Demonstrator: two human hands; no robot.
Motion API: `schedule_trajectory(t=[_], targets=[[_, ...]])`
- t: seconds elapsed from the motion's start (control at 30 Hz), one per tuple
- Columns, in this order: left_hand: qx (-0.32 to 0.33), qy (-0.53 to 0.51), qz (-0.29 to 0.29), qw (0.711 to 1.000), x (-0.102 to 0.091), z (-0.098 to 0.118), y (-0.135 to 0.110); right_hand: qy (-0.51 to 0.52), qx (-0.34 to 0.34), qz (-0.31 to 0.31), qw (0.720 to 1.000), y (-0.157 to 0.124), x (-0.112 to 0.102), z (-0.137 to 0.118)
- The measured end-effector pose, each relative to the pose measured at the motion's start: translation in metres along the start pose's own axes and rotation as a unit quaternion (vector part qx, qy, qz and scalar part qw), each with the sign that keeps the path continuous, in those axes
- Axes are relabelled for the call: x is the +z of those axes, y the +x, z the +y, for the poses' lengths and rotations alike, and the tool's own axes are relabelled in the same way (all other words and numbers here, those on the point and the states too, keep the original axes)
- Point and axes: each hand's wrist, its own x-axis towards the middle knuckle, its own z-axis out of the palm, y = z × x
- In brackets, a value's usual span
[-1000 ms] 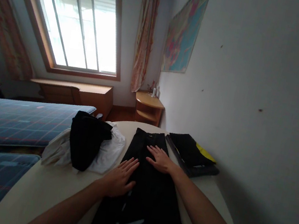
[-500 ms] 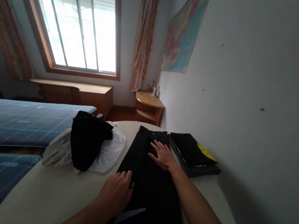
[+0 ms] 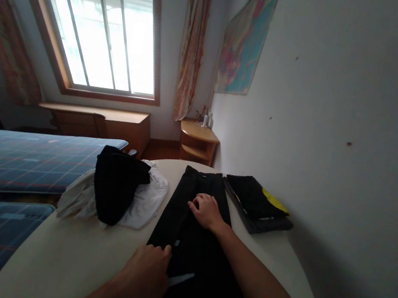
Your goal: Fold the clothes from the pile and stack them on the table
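Observation:
A long black garment (image 3: 202, 270) lies lengthwise across the cream round table (image 3: 64, 258); it looks like folded trousers, though I cannot be sure. It carries a small pale tag and a grey stripe. My left hand (image 3: 149, 272) is closed at its left edge, fingers curled over the cloth, fingertips hidden. Resting on the upper middle of the garment is my right hand (image 3: 207, 212), palm down, its fingers loosely bent and nothing gripped in them.
A crumpled black cloth (image 3: 115, 186) lies over white cloth (image 3: 149, 201) on the table's left. To the right sits a folded stack (image 3: 255, 198) of black, yellow and grey clothing beside the wall. Blue plaid mattresses (image 3: 31, 157) stand left of the table.
My left hand has slid toward me along the garment's left edge. The right hand has moved left and slightly nearer, its fingers now more bent than spread.

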Motion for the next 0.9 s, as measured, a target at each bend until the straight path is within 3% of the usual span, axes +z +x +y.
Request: schedule_trajectory(t=[0.13,0.3,0.6,0.9], targets=[[0.045,0.01,-0.029,0.999,-0.002,-0.009,-0.005,0.018,0.057,-0.026,0.998,0.009,0.011,-0.005],[0.082,-0.026,-0.005,0.996,-0.001,-0.018,0.001,0.031,0.062,-0.025,0.997,0.015,0.018,-0.002],[0.04,-0.032,0.077,0.996,0.006,-0.015,0.016,0.044,0.061,0.004,0.997,0.034,0.021,0.01],[-0.001,0.017,-0.052,0.999,0.003,-0.011,-0.013,0.061,0.069,0.019,0.996,0.047,0.021,0.01]])
